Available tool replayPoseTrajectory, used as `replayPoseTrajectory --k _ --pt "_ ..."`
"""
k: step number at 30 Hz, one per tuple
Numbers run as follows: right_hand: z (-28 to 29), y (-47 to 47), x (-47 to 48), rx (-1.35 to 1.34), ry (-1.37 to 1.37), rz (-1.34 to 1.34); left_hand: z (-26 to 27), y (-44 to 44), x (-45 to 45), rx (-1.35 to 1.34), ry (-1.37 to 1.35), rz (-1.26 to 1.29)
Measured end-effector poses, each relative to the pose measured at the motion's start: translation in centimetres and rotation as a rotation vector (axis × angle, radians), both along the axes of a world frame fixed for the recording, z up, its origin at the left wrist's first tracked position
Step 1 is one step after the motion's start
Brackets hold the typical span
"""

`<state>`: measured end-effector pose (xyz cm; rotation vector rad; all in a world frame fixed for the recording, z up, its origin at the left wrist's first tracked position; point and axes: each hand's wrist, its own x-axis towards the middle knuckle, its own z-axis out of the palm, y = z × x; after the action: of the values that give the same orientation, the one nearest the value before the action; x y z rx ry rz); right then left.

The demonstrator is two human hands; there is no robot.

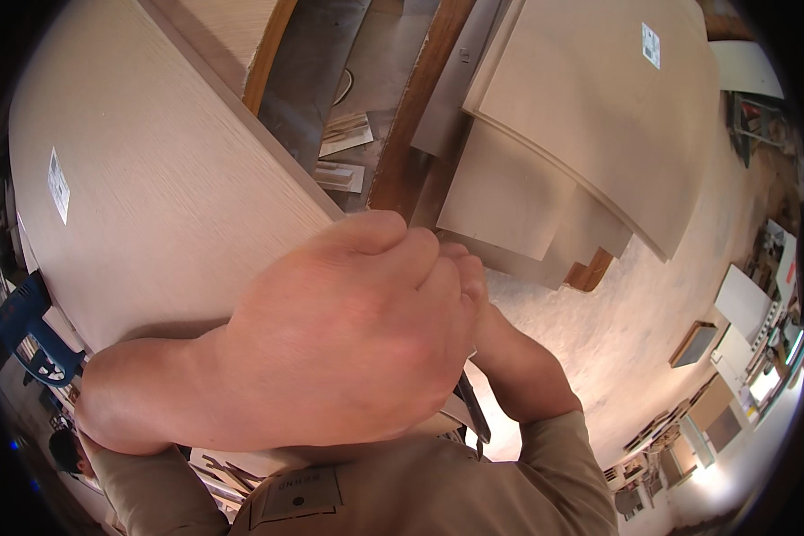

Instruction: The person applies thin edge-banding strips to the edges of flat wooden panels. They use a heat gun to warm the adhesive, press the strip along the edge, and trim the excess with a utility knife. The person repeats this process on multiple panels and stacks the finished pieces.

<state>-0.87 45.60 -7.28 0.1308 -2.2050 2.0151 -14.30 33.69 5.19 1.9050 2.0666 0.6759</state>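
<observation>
My left hand is curled into a fist in front of my chest, its back towards me. Partly hidden behind it, my right hand has its fingers bent against those of the left. Below the fist's lower edge sticks out a dark slim tool with a pointed tip. The left fist appears closed around its hidden upper end; the right hand's part in the grip cannot be seen. Beyond my left forearm lies a large pale wood panel bearing a printed label.
Stacked wood sheets lie ahead right, corners jutting over the floor. Between panels run brown wooden beams, with offcuts below. A blue jigsaw-like power tool is at far left, near another person. Boards line the right.
</observation>
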Motion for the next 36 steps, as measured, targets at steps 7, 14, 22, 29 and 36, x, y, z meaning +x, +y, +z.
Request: replayPoseTrajectory --k 7,14,22,29,36 --pt "0.7 0.7 -0.9 -0.109 0.004 0.087 0.1 0.1 0.1 -0.005 -0.008 0.009" --pt "0.4 0.1 -0.7 -0.148 -0.024 0.071 1.2 -0.3 -0.4 -0.051 -0.076 -0.024" --pt "1.7 1.5 -1.4 -0.173 -0.058 -0.167 0.6 -0.4 -0.4 -0.068 -0.136 -0.04" --pt "0.4 2.5 -0.1 0.057 0.063 0.083 1.0 -0.4 -1.0 -0.056 -0.132 -0.091" --pt "-0.7 1.2 0.5 -0.111 -0.003 0.078 1.1 -0.9 -2.9 -0.053 -0.295 -0.188"
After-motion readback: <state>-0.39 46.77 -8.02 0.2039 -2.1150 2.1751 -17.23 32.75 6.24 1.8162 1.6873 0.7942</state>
